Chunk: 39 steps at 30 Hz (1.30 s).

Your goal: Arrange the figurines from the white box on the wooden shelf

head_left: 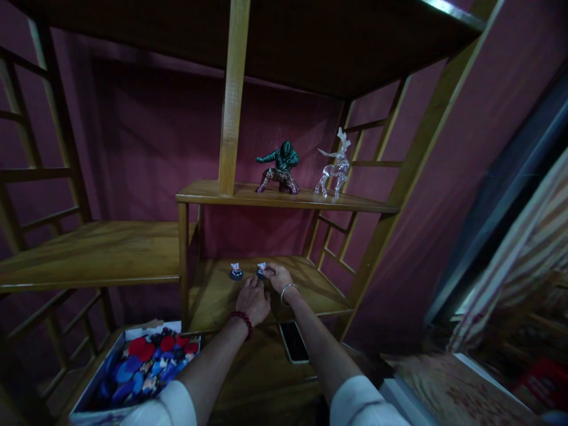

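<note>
Two small white figurines on dark round bases stand on the lower wooden shelf (213, 302). My right hand (280, 278), with a pale beaded bracelet at the wrist, pinches the right-hand figurine (261, 267) from its right side. Just in front of that figurine's base is my left hand (254, 300), wearing a dark red bead bracelet. Its back faces me and its fingers point forward, apart from any visible object; the fingertips are partly hidden. The left-hand figurine (236, 271) stands a little farther left, untouched by either hand.
Above, a shelf carries a green and bronze crouching figure (280, 168) and a clear deer figurine (335, 168). A phone (293, 342) lies below my right forearm. At lower left sits a box (118, 349) of red and blue pieces. A wooden post (233, 100) rises from the upper shelf.
</note>
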Each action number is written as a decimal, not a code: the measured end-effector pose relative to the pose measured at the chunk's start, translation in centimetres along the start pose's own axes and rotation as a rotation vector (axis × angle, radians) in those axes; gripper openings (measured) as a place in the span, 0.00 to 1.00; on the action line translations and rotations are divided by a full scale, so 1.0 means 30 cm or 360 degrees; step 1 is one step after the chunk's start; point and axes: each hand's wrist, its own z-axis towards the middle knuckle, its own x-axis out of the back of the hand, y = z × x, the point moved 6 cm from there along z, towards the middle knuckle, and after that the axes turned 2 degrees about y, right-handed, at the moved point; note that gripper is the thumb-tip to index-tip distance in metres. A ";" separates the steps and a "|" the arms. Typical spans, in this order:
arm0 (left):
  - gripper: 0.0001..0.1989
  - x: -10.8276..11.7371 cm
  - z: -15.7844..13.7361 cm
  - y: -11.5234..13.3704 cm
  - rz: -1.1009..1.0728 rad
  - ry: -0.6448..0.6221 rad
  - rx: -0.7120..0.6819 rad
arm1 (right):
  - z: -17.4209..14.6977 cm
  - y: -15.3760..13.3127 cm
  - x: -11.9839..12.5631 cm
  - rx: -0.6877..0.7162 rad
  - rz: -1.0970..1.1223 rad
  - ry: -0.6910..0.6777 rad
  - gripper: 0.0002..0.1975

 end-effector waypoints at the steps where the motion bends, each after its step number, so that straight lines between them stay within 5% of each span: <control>1: 0.20 0.000 0.000 0.000 0.0000 0.0002 0.0004 | 0.000 -0.002 0.001 -0.0008 -0.0027 0.0000 0.11; 17: 0.21 -0.005 -0.010 0.004 0.0096 -0.0062 0.0067 | -0.016 -0.032 0.008 0.0073 -0.0506 0.0046 0.11; 39: 0.26 -0.025 -0.012 0.003 0.0076 -0.0203 0.0170 | -0.025 -0.040 0.000 0.0031 -0.0473 0.0032 0.12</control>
